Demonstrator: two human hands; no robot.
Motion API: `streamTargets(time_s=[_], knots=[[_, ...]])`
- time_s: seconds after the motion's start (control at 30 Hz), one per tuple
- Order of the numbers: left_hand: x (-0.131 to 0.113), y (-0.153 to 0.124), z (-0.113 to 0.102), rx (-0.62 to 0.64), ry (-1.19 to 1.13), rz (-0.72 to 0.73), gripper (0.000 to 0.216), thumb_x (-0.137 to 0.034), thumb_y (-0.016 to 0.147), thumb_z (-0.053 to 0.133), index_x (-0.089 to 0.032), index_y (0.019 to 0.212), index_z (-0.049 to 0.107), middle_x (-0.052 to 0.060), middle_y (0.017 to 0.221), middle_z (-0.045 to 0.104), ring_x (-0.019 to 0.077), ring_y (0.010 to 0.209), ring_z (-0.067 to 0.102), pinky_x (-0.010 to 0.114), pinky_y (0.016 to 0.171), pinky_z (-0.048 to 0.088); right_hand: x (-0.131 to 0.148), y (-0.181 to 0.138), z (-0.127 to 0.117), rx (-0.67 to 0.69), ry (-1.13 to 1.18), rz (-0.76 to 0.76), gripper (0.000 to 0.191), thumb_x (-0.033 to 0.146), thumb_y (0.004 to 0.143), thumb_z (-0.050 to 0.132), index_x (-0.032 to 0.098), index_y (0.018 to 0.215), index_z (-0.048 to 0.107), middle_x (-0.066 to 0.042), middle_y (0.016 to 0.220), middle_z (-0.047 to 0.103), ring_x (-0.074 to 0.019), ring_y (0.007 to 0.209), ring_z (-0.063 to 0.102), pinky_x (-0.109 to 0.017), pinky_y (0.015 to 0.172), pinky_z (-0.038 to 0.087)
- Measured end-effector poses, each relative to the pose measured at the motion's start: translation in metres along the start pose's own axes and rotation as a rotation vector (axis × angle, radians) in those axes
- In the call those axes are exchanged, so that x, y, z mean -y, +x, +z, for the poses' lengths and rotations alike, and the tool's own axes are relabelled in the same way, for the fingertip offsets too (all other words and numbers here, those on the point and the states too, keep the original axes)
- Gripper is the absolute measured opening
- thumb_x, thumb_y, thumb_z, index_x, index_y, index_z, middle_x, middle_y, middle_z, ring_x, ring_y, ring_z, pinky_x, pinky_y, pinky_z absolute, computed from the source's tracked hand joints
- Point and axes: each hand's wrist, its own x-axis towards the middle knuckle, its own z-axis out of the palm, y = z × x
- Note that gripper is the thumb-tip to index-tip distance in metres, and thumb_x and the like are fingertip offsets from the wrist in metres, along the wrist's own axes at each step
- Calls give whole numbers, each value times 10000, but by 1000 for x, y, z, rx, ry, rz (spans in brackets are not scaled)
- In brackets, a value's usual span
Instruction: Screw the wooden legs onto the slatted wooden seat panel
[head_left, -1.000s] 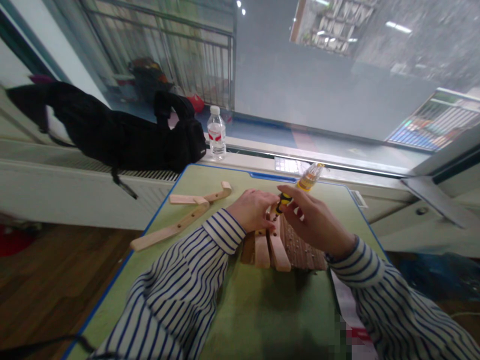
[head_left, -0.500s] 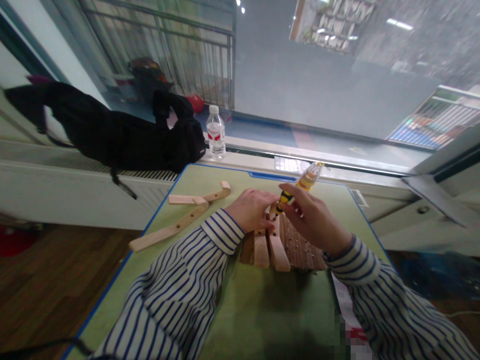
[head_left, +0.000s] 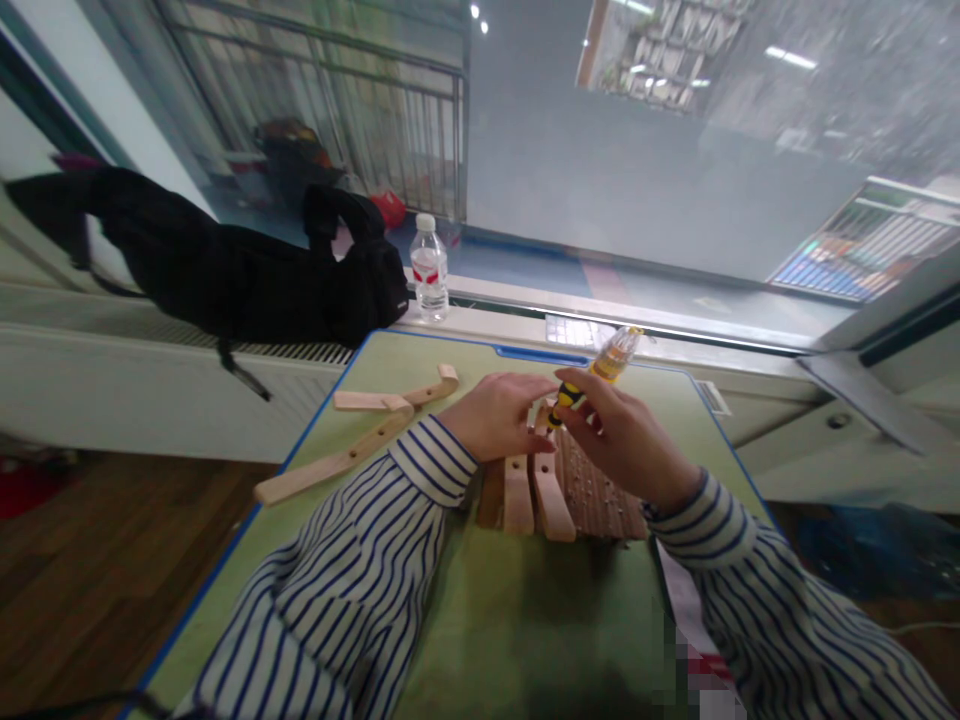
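Note:
My right hand [head_left: 626, 435] is closed round a yellow-and-black screwdriver [head_left: 571, 392], which has a clear rear end. The tool slants down to the left, its tip at a curved wooden piece [head_left: 553, 495]. My left hand [head_left: 499, 415] grips the upper part of this piece, thumb and forefinger on either side of the screwdriver's tip. Close beside it lies a second wooden piece [head_left: 517, 500] with a hole in it. Both rest on a brown, ridged block [head_left: 607, 495] dotted with small pale specks. Whatever sits under the tip is too small to make out.
Two more hooked wooden pieces [head_left: 352, 455] lie crossed on the left of the green, blue-edged table [head_left: 465, 620]. Behind, a water bottle [head_left: 429, 270] and a black bag [head_left: 285, 280] rest on the sill. Papers [head_left: 686, 600] lie by my right forearm.
My left thumb and forefinger have parted a little, showing more of the wooden piece between them. The screwdriver stays at nearly the same place and slant.

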Motion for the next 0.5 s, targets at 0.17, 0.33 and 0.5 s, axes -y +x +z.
streamTargets(time_s=[0.17, 0.33, 0.5], knots=[[-1, 2, -8, -88, -43, -6, 406, -452, 731, 637, -161, 1014, 634, 76, 1006, 662, 209, 963, 583, 347, 886, 417, 2, 0, -5, -2, 3, 5, 383, 258, 866, 473, 203, 1243, 442, -79, 1029, 609, -136, 727, 586, -274, 619, 480], [-9, 3, -13, -143, -39, -27, 341, -482, 765, 591, -168, 876, 665, 46, 840, 682, 182, 815, 593, 318, 785, 420, 3, 0, -9, -8, -19, -45, 381, 265, 882, 443, 181, 1254, 453, -91, 1089, 587, -169, 863, 583, -311, 708, 491], [-13, 3, -13, -157, -27, -19, 323, -470, 775, 590, -170, 868, 664, 38, 804, 678, 170, 770, 588, 301, 753, 408, 4, 3, -11, 7, -31, -73, 397, 252, 878, 444, 177, 1268, 445, -93, 1151, 563, -182, 937, 573, -337, 768, 493]])
